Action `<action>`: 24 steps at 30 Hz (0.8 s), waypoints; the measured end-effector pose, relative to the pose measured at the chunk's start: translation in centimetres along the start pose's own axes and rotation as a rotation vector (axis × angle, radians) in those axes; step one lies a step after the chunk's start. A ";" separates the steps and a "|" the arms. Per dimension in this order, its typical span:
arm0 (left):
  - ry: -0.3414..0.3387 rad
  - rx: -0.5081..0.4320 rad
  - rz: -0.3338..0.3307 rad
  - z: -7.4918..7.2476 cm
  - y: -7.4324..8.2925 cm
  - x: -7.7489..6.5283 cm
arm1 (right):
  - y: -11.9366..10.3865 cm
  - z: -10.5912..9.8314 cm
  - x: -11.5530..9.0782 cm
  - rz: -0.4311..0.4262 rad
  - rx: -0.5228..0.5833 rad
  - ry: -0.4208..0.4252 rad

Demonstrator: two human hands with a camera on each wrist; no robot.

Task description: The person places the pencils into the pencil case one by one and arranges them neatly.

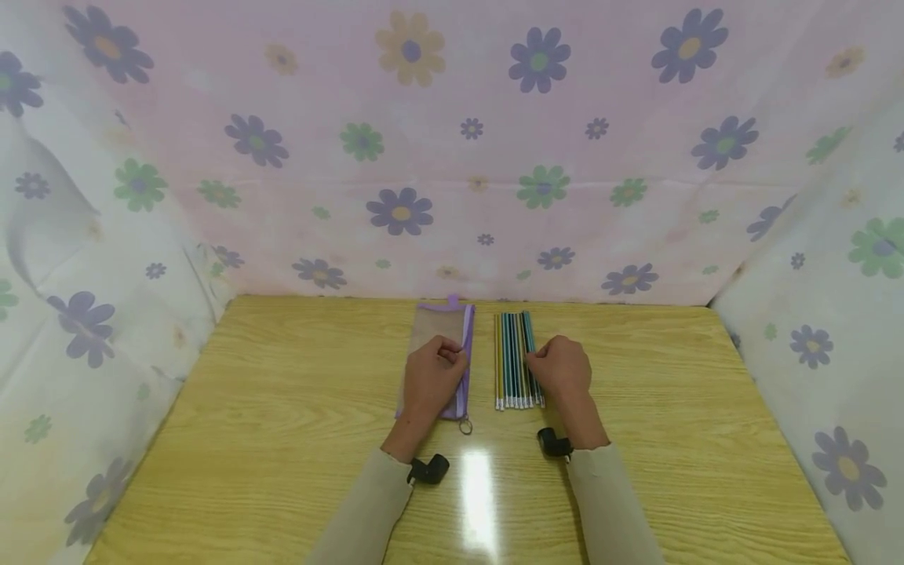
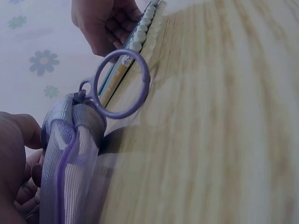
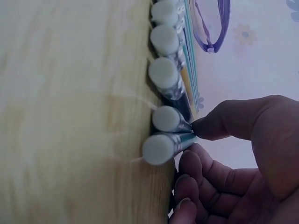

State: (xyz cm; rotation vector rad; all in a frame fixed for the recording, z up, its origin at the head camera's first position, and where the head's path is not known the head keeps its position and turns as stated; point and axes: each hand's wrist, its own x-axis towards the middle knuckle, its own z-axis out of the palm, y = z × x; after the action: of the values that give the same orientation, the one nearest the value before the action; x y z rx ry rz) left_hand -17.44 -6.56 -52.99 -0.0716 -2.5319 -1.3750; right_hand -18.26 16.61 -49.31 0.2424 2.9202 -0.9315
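A mesh pencil pouch (image 1: 432, 320) with purple trim and a zipper lies near the back of the table. My left hand (image 1: 434, 378) is over it, pinching its zippered side between thumb and fingers. In the left wrist view the pouch's end (image 2: 70, 154) stands up a little, and a purple ring (image 2: 145, 86) hangs from it. To the right, several pencils (image 1: 510, 361) lie side by side, their white eraser ends facing me. My right hand (image 1: 565, 367) pinches the rightmost pencil (image 3: 159, 149) between thumb and fingertips, close beside its neighbour.
The wooden table (image 1: 282, 439) meets a flowered cloth (image 1: 452, 157) at the back, with more cloth at both sides. A narrow gap separates pouch and pencils. A bright reflection shows on the tabletop in front. Each wrist wears a small black camera (image 1: 431, 469).
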 end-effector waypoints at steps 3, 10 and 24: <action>0.001 -0.017 0.009 0.0 0.1 -0.1 | 0.1 0.1 0.1 0.004 0.009 0.007; 0.000 -0.025 0.003 -0.2 0.2 -0.2 | 0.2 0.0 0.1 0.016 0.034 0.008; 0.007 -0.072 -0.025 -0.3 0.6 -0.1 | -0.4 -0.3 -0.2 -0.021 0.078 0.033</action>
State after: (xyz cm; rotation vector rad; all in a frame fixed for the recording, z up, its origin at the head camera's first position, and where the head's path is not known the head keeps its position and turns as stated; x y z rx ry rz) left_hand -17.14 -6.42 -52.36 -0.0491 -2.4855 -1.4728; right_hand -18.14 16.44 -48.77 0.2333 2.9247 -1.0561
